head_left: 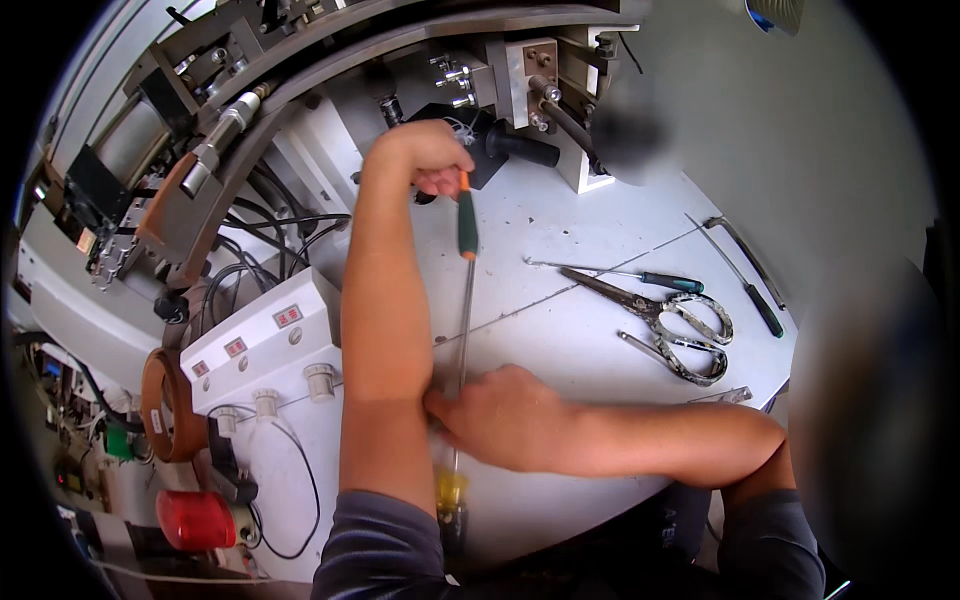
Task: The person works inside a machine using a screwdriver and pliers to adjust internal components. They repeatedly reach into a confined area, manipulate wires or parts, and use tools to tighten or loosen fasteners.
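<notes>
A long screwdriver [467, 222] with a green handle and orange ends stands out along the middle, its thin shaft running toward me. My left hand [425, 155] reaches far in beside the machine, closed, with its fingertips at the handle's orange end. Slightly blurred, my right hand [510, 418] crosses from the right, fingers closed around the shaft lower down. Just below it a slim metal length meets a yellow, clear handle [452, 490] with a dark end. My left forearm partly hides this spot, and I cannot tell whether that length is the same shaft.
Large scissors [650, 310], a green-handled hook tool [670, 282], a thin green-handled tool [765, 310] and a short metal rod [640, 345] lie on the white table [560, 220]. A white control box [270, 340], cables and a red lamp [195, 520] stand left. Machinery [540, 80] arches behind.
</notes>
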Action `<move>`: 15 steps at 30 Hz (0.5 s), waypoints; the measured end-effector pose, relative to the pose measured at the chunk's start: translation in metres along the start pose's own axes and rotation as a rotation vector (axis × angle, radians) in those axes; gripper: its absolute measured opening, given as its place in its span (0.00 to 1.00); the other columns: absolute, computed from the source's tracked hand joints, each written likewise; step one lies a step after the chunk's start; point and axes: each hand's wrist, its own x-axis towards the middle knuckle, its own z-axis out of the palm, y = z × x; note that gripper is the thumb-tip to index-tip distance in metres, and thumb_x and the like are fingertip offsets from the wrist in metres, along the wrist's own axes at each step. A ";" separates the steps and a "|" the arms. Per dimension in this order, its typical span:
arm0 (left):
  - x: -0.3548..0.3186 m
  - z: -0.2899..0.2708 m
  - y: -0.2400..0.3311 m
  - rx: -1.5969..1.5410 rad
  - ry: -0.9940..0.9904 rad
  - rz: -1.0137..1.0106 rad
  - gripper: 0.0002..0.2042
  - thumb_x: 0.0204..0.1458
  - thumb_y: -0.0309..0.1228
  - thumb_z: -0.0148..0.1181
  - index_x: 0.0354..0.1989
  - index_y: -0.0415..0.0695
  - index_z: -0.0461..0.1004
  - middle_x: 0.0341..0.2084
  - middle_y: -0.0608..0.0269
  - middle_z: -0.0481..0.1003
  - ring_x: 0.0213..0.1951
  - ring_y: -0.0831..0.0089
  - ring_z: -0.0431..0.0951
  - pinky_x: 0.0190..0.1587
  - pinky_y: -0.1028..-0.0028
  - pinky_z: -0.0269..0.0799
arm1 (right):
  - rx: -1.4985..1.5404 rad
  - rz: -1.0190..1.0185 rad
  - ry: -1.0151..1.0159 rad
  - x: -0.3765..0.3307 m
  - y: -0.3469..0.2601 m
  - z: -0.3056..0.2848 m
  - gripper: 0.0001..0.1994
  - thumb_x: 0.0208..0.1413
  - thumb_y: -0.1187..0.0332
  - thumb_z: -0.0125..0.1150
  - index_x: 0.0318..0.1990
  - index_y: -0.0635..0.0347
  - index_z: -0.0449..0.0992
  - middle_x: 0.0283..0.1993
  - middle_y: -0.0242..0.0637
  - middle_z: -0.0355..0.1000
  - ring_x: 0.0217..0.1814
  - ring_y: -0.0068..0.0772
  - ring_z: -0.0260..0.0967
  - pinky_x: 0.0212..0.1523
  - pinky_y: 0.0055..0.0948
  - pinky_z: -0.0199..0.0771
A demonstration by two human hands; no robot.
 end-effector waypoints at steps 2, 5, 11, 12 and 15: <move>0.001 0.014 0.002 0.024 -0.087 -0.005 0.16 0.57 0.38 0.57 0.32 0.36 0.80 0.30 0.56 0.82 0.27 0.72 0.82 0.29 0.75 0.77 | 0.051 0.005 0.090 0.005 0.005 0.013 0.13 0.58 0.60 0.55 0.42 0.59 0.75 0.30 0.46 0.78 0.35 0.50 0.78 0.39 0.45 0.77; -0.023 0.038 0.009 -0.044 -0.120 0.022 0.18 0.58 0.39 0.54 0.36 0.32 0.78 0.31 0.52 0.82 0.30 0.68 0.84 0.33 0.72 0.80 | 0.190 0.045 0.199 0.010 0.007 0.021 0.09 0.56 0.64 0.56 0.32 0.61 0.77 0.31 0.46 0.78 0.35 0.51 0.76 0.39 0.45 0.76; -0.156 0.073 -0.009 0.300 0.547 0.233 0.22 0.59 0.43 0.57 0.49 0.32 0.75 0.36 0.48 0.80 0.37 0.59 0.82 0.43 0.65 0.76 | 0.942 0.005 0.403 0.013 0.016 0.022 0.01 0.55 0.75 0.57 0.32 0.62 0.73 0.29 0.38 0.76 0.29 0.33 0.75 0.33 0.33 0.75; -0.179 0.086 -0.010 0.170 0.541 0.253 0.23 0.59 0.40 0.57 0.57 0.35 0.69 0.45 0.47 0.77 0.41 0.58 0.81 0.46 0.65 0.75 | 1.124 0.006 0.417 0.015 0.021 0.022 0.01 0.56 0.77 0.56 0.32 0.62 0.73 0.29 0.36 0.75 0.28 0.28 0.74 0.32 0.29 0.75; -0.233 0.124 -0.041 -0.029 0.676 0.386 0.33 0.59 0.39 0.57 0.69 0.40 0.53 0.61 0.40 0.64 0.49 0.54 0.77 0.54 0.64 0.70 | 1.439 -0.100 0.548 0.028 0.018 -0.003 0.03 0.59 0.78 0.54 0.40 0.65 0.69 0.26 0.36 0.73 0.19 0.24 0.69 0.21 0.26 0.67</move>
